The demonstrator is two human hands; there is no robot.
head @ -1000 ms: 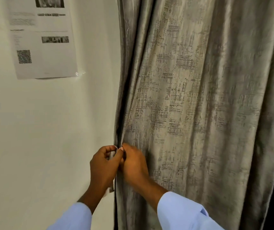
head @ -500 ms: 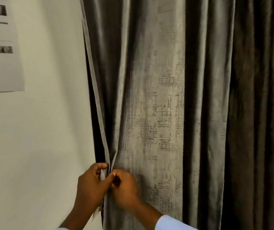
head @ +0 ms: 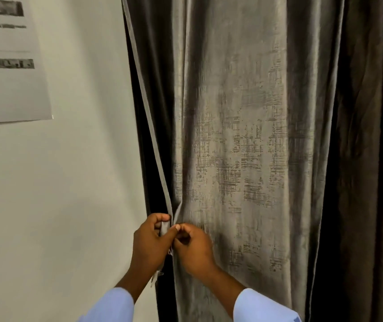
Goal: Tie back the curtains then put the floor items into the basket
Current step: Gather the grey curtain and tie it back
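Note:
A grey-brown patterned curtain (head: pixel 243 135) hangs in folds over the right two thirds of the view. A narrow grey strip (head: pixel 148 126), the curtain's hem or a tie-back band, runs down its left edge to my hands. My left hand (head: pixel 149 245) pinches that strip between thumb and fingers. My right hand (head: pixel 195 247) sits right beside it, thumb and fingertips closed on the curtain fabric at the same spot. The two thumbs touch. Whether the strip is a separate tie I cannot tell. No basket or floor items are in view.
A pale wall (head: pixel 58 205) fills the left side. A printed paper sheet (head: pixel 7 66) is taped to it at the upper left. Darker curtain folds (head: pixel 371 159) hang at the far right. Light blue sleeves cover both forearms at the bottom.
The view has swung right, so the paper sheet slid toward the left edge. The strip now stands apart from the curtain's left edge. Both hands keep their pinch at the same spot.

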